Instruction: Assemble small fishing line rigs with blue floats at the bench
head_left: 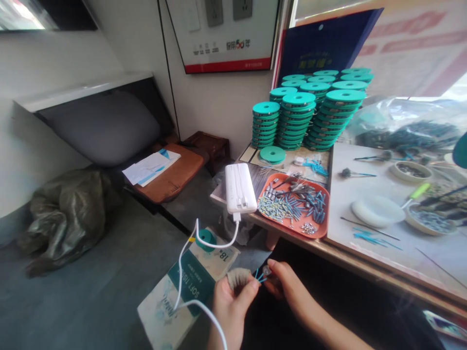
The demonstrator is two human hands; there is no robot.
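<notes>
My left hand (230, 302) is closed in a pinch on thin blue wires (259, 277), with a grey fuzzy pad (237, 277) on its fingertip. My right hand (288, 287) is closed too, its fingertips pinching a small metal piece (266, 271) at the wires' ends. Both hands meet below the table's front edge. On the table above them sits an orange tray (321, 231) heaped with several small blue and silver parts (292, 201).
A white power bank (240, 187) lies by the tray, its white cable (189, 272) looping down past my left hand. Stacks of teal discs (310, 116) stand at the back. A soft-tissue pack (182, 296) lies on the floor. Small dishes (430, 218) and a white pad (377, 210) sit to the right.
</notes>
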